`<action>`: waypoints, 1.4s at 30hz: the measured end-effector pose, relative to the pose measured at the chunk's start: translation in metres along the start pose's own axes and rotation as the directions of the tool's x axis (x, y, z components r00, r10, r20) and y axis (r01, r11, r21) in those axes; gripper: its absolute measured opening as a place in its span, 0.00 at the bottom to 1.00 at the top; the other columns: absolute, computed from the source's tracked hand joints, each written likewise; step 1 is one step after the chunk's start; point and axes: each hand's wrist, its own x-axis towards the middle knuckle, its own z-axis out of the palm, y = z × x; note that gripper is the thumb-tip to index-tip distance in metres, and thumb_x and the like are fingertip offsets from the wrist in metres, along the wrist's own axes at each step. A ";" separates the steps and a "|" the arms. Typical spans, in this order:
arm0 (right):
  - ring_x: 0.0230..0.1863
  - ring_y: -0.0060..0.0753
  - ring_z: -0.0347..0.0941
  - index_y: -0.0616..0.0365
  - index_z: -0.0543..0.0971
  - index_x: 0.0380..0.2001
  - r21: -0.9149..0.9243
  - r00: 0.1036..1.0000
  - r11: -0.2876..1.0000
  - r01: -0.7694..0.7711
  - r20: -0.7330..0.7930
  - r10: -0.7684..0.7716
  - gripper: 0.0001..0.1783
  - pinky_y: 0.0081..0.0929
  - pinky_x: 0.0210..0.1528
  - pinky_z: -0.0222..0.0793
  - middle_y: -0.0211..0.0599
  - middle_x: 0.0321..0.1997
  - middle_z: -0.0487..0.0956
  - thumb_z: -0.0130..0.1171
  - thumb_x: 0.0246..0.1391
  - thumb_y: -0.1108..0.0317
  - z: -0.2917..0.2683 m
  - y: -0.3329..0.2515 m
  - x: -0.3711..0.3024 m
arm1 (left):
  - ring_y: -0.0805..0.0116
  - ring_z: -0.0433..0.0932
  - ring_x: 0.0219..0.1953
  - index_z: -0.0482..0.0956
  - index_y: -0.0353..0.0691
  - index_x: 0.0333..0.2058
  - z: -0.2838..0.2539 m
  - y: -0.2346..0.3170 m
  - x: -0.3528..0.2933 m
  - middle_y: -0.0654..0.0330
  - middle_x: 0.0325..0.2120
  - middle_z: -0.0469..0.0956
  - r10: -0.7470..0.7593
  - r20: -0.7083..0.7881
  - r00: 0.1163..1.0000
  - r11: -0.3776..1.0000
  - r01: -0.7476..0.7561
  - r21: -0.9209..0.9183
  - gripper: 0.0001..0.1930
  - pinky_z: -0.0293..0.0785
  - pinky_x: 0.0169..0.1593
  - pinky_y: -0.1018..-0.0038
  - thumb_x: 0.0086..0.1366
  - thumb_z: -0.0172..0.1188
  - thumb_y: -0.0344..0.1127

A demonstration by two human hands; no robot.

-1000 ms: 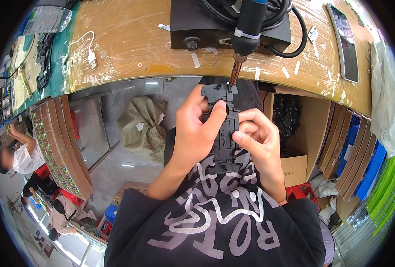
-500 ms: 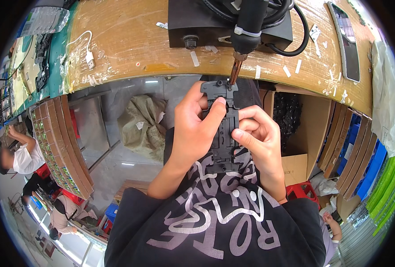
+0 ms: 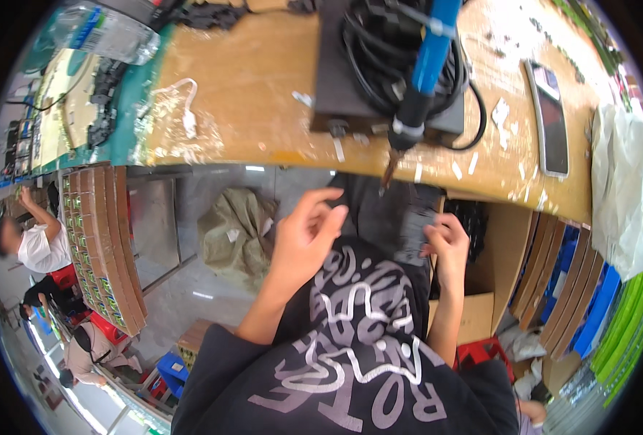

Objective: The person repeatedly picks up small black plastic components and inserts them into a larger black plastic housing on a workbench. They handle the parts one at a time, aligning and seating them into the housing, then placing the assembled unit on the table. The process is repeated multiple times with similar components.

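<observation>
Right hand point(image 3: 448, 243) below counter point(image 3: 256, 94) edge, fingers closed around dark plastic part point(image 3: 417, 233), held over lap beside cardboard box point(image 3: 506, 254). Left hand point(image 3: 308, 235) apart, fingers loosely open, empty. Blue-handled soldering iron point(image 3: 419, 87) tip hangs just above.

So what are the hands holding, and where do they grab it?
The right hand grips a dark plastic part by its right edge. The left hand is open beside it, holding nothing.

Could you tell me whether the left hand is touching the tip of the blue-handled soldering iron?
Apart. The head view shows the left hand below and left of the soldering iron, with bare background visible between its fingers and the iron's tip.
</observation>
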 end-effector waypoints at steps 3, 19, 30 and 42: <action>0.12 0.21 0.66 0.65 0.66 0.33 -0.361 0.847 0.922 0.138 -0.439 -0.299 0.10 0.19 0.13 0.62 0.37 0.16 0.71 0.51 0.45 0.73 -0.069 0.073 0.051 | 0.84 0.66 0.20 0.69 0.36 0.38 -0.040 0.043 -0.001 0.68 0.15 0.67 0.159 -0.179 0.971 0.987 -0.156 0.027 0.09 0.61 0.25 0.87 0.57 0.51 0.29; 0.27 0.34 0.72 0.68 0.63 0.41 -0.245 0.242 0.694 0.677 -0.816 -0.525 0.13 0.25 0.29 0.74 0.49 0.32 0.72 0.44 0.51 0.73 -0.143 -0.005 0.044 | 0.56 0.61 0.50 0.65 0.39 0.45 -0.145 0.107 0.190 0.55 0.46 0.64 0.711 0.396 0.581 -0.022 -0.545 0.838 0.23 0.56 0.53 0.67 0.46 0.51 0.26; 0.32 0.30 0.72 0.70 0.71 0.36 -0.247 0.457 0.509 0.824 -0.240 -0.856 0.13 0.22 0.33 0.72 0.46 0.34 0.74 0.52 0.46 0.73 -0.098 -0.227 0.125 | 0.60 0.66 0.47 0.69 0.39 0.41 -0.132 0.105 0.190 0.58 0.43 0.68 0.619 0.309 0.722 0.060 -0.435 0.898 0.16 0.60 0.50 0.72 0.50 0.50 0.30; 0.41 0.43 0.69 0.57 0.71 0.37 -0.914 0.389 -0.278 0.296 0.382 -0.838 0.14 0.35 0.40 0.67 0.44 0.35 0.73 0.44 0.45 0.75 -0.050 -0.303 0.275 | 0.69 0.71 0.41 0.68 0.30 0.39 -0.111 0.115 0.080 0.54 0.37 0.72 0.716 -0.056 0.696 0.685 -0.685 0.246 0.11 0.63 0.47 0.76 0.57 0.43 0.25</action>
